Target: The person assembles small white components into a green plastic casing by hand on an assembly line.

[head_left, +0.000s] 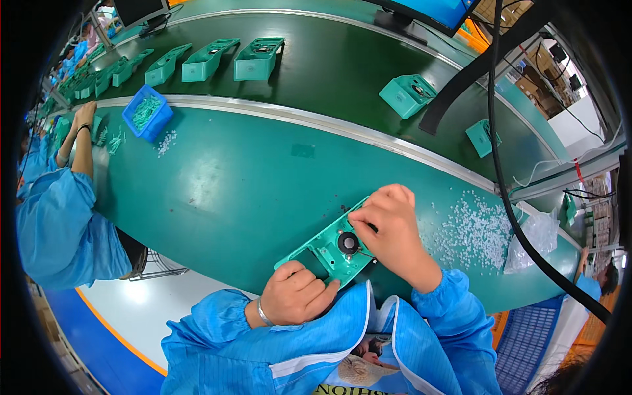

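A green plastic housing (322, 253) lies tilted on the bench in front of me, its open inside facing up. A round black speaker (348, 243) sits in it. My left hand (296, 294) grips the near left end of the housing, fingers curled over its edge. Over the far right end is my right hand (394, 230), its thumb and forefinger pinched together at the housing's rim beside the speaker. Whatever those fingertips hold, if anything, is hidden or too small to tell.
Small white pieces (471, 230) are scattered at the right beside a clear plastic bag (532, 240). A blue bin (147, 113) of green parts stands at the far left, near a co-worker's arms (80, 141). Similar housings (259, 59) line the conveyor (329, 66). A black cable (495, 131) hangs at the right.
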`<state>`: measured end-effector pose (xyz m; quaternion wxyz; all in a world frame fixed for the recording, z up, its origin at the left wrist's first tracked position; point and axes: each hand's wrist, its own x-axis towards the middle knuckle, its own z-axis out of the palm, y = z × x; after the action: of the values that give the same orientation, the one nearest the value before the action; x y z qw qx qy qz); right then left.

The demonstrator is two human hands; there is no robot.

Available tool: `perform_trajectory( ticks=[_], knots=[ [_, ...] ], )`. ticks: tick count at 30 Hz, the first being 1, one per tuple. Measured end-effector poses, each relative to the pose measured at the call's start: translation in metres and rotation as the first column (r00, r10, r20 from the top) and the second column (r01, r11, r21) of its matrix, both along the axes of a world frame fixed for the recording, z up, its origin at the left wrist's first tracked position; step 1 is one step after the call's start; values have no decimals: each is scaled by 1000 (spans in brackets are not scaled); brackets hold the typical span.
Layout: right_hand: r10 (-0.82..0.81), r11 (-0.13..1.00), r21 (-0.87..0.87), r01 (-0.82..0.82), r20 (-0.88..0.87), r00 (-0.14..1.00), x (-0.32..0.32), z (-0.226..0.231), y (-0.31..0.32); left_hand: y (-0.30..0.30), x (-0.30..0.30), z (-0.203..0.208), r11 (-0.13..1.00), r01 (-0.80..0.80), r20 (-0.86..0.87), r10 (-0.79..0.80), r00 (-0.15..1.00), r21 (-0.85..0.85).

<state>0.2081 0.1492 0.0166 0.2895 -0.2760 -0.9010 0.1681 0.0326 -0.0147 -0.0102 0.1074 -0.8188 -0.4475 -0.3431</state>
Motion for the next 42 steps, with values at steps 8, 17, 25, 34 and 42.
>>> perform_trajectory(
  ticks=[8, 17, 25, 34, 42],
  knots=[
    [-32, 970, 240, -27, 239, 971, -10, 14, -27, 0, -6, 8, 999, 49, -16, -49, 999, -5],
    [-17, 984, 179, -7, 129, 991, 11, 6, -24, 6, -5, 1, 999, 28, -12, -28, 1000, -38],
    [-314, 946, 126, 297, 146, 938, 111, 16, 58, 5, 0, 3, 1000, 20, -10, -20, 1000, -14],
    [-345, 901, -193, 389, 228, 910, 113, 4, 78, 6, -1, 7, 999, 6, -26, -7, 1000, -36],
    [-284, 959, 31, 283, 178, 942, 123, 3, 77, 6, -1, 8, 999, 5, -25, -6, 1000, -37]
  ],
)
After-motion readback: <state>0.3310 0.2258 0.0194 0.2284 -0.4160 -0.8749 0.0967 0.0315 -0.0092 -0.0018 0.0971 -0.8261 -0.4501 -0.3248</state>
